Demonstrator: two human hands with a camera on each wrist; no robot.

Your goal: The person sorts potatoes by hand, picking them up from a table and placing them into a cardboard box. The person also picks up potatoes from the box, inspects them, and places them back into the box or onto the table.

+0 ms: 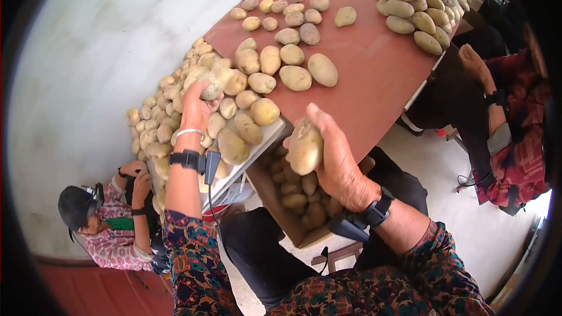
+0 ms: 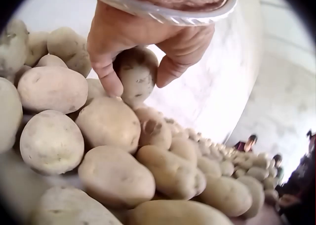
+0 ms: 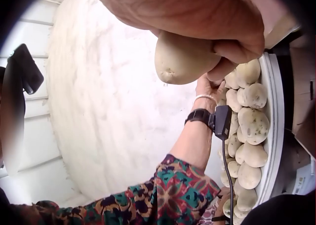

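Observation:
My right hand [image 1: 339,161] grips a large oval potato [image 1: 305,147] in the air over a cardboard box [image 1: 297,233] of potatoes. From the right wrist view, one blunt end of that potato [image 3: 182,59] sticks out below the palm. At the heap of potatoes [image 1: 158,118] on the left, my left hand [image 1: 197,105] pinches a potato [image 2: 138,76] between thumb and fingers. In the left wrist view this potato stands upright, its lower end right at the heap's top, its upper part covered by the hand.
Loose potatoes [image 1: 296,78] lie on the red-brown tabletop [image 1: 369,76], and a bigger pile [image 1: 424,3] sits at its far right. A white edge [image 1: 270,134] borders the left heap. One person [image 1: 117,222] sits at the left, another [image 1: 515,123] at the right.

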